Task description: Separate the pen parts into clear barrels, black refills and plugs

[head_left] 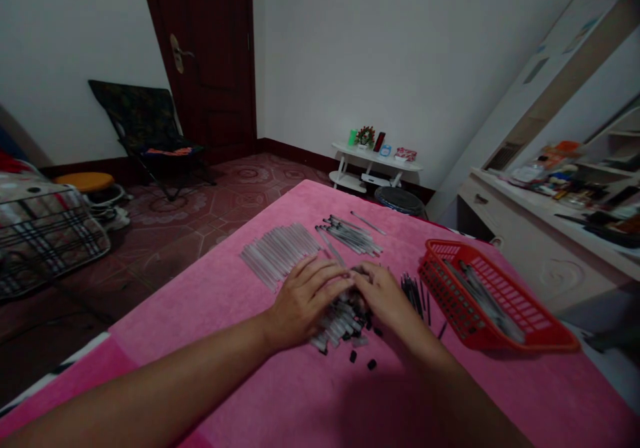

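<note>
At the far left, a plaid quilted cloth is cut off by the edge, and a camouflage folding chair stands in shadow. On the pink-covered counter, a row of clear pen barrels lies side by side, its near end partly hidden by the left hand. One slim pen slants out beyond the fingers, its lower end hidden; I cannot tell whether either hand is clamped on it. Below lies a heap of clear tubes, largely covered, with small black caps scattered nearby. Dark-tipped pens lie behind. The right hand meets the left at the fingertips. Further right are thin dark rods, then a red plastic basket holding pale, blurred lengths. Labels on the dresser clutter are too small to read.
</note>
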Demonstrator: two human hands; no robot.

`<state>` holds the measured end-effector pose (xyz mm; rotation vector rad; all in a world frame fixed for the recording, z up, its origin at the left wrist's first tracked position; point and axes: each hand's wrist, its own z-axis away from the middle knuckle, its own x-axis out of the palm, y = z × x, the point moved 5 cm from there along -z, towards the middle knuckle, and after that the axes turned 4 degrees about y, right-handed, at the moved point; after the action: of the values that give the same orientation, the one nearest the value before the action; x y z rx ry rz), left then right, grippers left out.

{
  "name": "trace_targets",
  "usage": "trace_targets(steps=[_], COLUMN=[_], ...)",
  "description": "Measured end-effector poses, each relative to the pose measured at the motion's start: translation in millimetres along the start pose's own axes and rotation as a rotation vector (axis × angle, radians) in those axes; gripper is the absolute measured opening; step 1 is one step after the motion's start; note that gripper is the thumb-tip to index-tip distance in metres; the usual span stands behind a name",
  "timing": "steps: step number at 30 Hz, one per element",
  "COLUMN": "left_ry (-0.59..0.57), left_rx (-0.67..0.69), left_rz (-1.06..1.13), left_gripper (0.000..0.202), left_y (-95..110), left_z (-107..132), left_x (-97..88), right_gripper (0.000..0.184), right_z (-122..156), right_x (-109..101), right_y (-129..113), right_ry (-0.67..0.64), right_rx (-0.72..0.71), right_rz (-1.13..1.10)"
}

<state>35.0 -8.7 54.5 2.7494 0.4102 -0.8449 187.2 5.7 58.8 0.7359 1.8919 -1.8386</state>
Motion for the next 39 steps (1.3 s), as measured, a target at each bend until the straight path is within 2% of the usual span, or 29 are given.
trace_targets(steps=[1,3,6,10,12,14,17,18,20,22,24,26,28,31,36,39], left_ry=[-0.003,-0.011,-0.025,-0.093,-0.149,-0.217,-0.241,-0.205,-0.052,0.166,0.346,0.421,0.445,0.486,0.490,0.470], left_rx=[0.023,0.056,0.104,0.184,0.198,0.176,-0.023,-0.150,-0.444,-0.721,-0.901,-1.016,-1.131,-1.249,-1.286,-1.291], left_rz=[-0.033,-0.084,-0.121,-0.150,-0.176,-0.185,-0.133,-0.090,0.096,0.437,0.854,1.206,1.416,1.544,1.588,1.590], left_gripper=[0.047,0.044,0.034,0.022,0.016,0.012,0.015,0.017,0.022,0.023,0.018,0.015,0.012,0.007,0.009,0.007], left_y=[0.0,-2.0,-4.8,0.6,3.6,1.7,-17.8,-28.4,-49.9,-65.1,-69.4,-65.6,-60.0,-53.7,-41.8,-33.5], left_z=[-0.5,-0.8,0.0,3.0,5.7,9.1,11.5,11.1,9.4,7.2,1.6,-7.9,-16.7,-26.9,-31.7,-25.2], left_x=[-2.1,-4.4,-4.8,-2.5,-1.2,-0.3,-4.2,-7.3,-13.6,-14.2,-6.0,6.2,17.4,30.5,52.7,61.3], right_gripper=[0.024,0.026,0.035,0.041,0.038,0.031,0.017,0.017,0.020,0.021,0.017,0.012,0.009,0.010,0.024,0.034], right_z=[11.9,33.5,53.1,60.0,60.7,60.1,58.9,58.6,56.9,54.4,52.8,52.3,51.9,49.4,41.6,38.5], right_x=[2.9,7.7,17.8,31.1,30.8,19.4,-12.2,-21.3,-29.5,-23.8,-10.6,1.4,7.2,3.4,-9.6,-8.7], right_y=[-1.8,-2.3,2.7,7.1,3.0,-3.5,-12.4,-14.0,-14.9,-13.6,-11.4,-8.4,-5.0,-0.6,13.0,21.0], right_ry=[-0.102,-0.217,-0.315,-0.409,-0.421,-0.311,0.019,0.109,0.188,0.169,0.125,0.103,0.098,0.129,0.194,0.175], right_rx=[0.042,0.156,0.280,0.274,0.167,0.011,-0.108,-0.103,-0.096,-0.122,-0.165,-0.198,-0.213,-0.206,-0.060,-0.010], right_rz=[-0.195,-0.478,-0.628,-0.577,-0.438,-0.144,0.434,0.562,0.653,0.615,0.568,0.550,0.526,0.404,-0.057,-0.205])
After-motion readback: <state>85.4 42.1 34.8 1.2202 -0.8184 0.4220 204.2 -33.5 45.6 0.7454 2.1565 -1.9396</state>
